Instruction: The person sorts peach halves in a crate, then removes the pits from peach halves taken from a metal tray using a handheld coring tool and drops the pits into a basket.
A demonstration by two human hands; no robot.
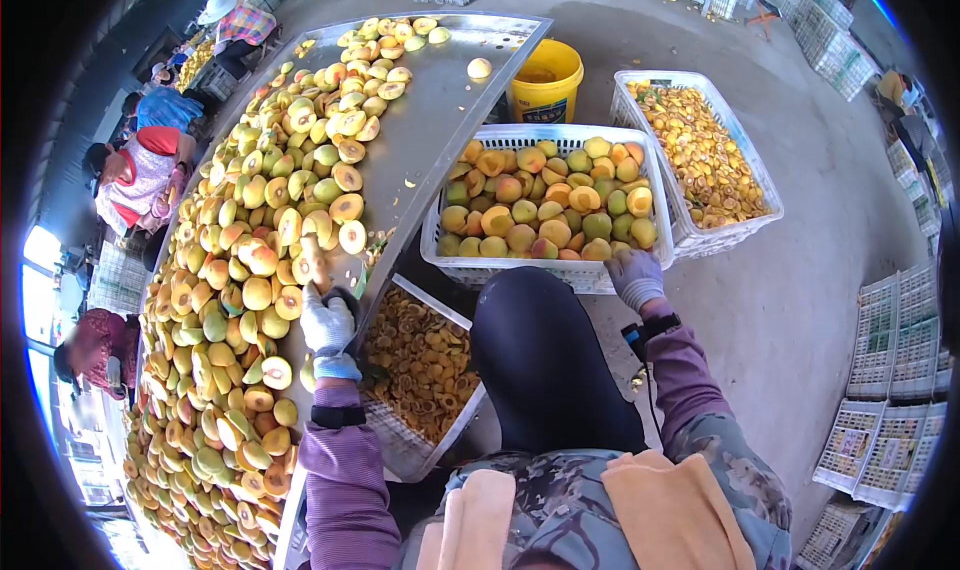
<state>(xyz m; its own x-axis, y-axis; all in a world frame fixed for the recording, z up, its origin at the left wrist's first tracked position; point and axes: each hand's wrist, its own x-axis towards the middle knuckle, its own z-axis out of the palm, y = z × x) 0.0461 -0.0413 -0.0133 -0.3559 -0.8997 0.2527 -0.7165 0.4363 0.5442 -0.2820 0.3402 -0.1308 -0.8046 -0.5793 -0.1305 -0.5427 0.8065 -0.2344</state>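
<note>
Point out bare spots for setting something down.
Metal table: mostly bare between the fruit heap and the right rim, wider toward the far end; one lone fruit sits there. Floor: open between the crate of cut pieces and stacked crates at right. Crowded: the table's left side, and the fruit-filled crate by the right hand.

Nothing legible; print [546, 114] on yellow bucket [550, 90] too small.

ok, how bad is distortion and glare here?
Head view: strong fisheye, black corners, stacked white plastic crates leaning at right; head view: white-out in the bright openings at left; head view: halved yellow fruit by the white-gloved left hand is legible.
</note>
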